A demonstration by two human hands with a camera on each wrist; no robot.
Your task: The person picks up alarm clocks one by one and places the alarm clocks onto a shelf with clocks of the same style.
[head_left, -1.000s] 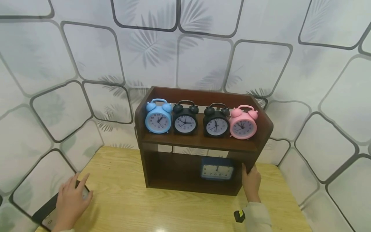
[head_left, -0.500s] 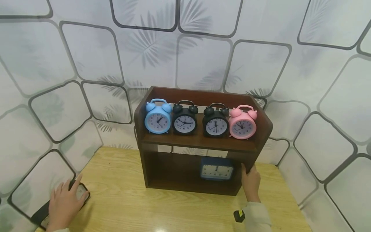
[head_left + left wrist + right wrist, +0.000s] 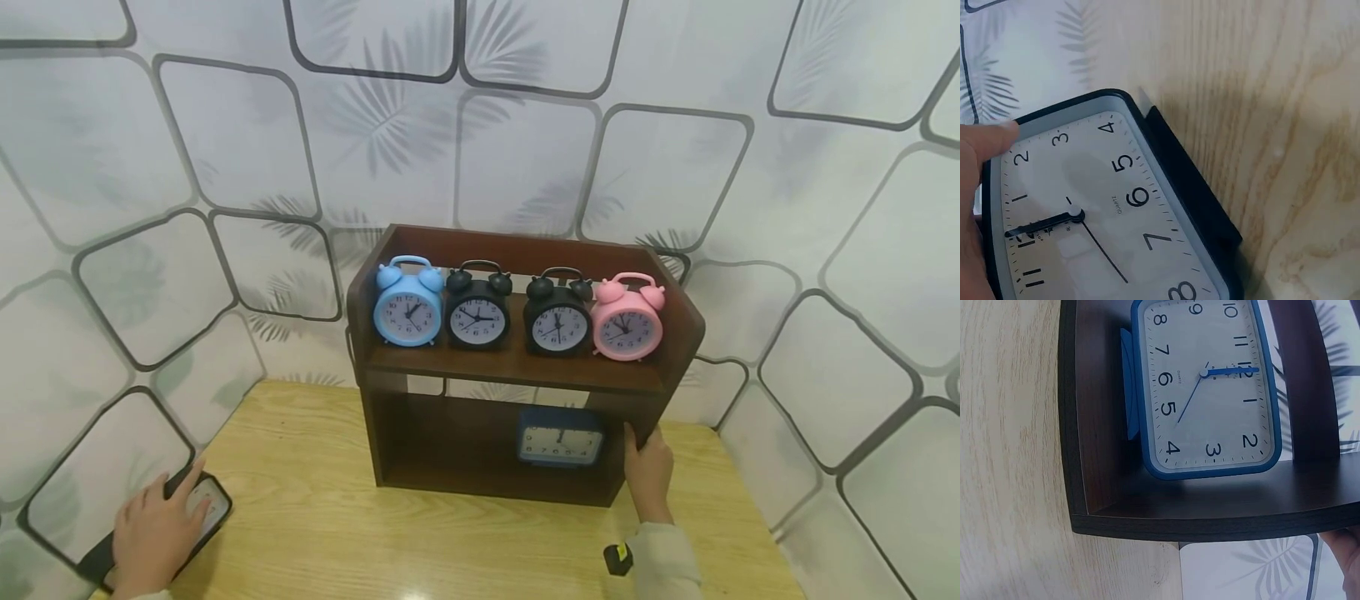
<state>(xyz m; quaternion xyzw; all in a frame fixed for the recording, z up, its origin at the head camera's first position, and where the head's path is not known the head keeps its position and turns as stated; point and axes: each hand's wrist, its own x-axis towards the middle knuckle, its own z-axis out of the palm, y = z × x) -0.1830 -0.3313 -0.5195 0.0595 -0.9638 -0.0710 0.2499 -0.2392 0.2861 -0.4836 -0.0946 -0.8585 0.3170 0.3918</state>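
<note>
At the lower left, a black-framed rectangular clock (image 3: pixel 1079 212) stands on the table against the wall side. My left hand (image 3: pixel 156 533) straddles its top, fingers toward the wall and a digit overlapping the frame near the 2 in the left wrist view. My right hand (image 3: pixel 649 473) grips the right side panel of a dark brown two-tier shelf (image 3: pixel 487 371), thumb at its front edge. Close by on the lower tier sits a blue rectangular clock (image 3: pixel 1207 412). On the upper tier are a light blue alarm clock (image 3: pixel 409 312), two black alarm clocks (image 3: pixel 477 317) and a pink one (image 3: pixel 628 321).
A pale wood table (image 3: pixel 315 533) carries everything. Patterned grey-white wall covering (image 3: pixel 480 150) encloses it at the back and both sides. Near the right sleeve (image 3: pixel 666 562) is a small black item with a yellow mark (image 3: pixel 618 558).
My left hand has slid leftward and slightly down along the black clock, so more of its right end shows. My right hand and the shelf have stayed in place.
</note>
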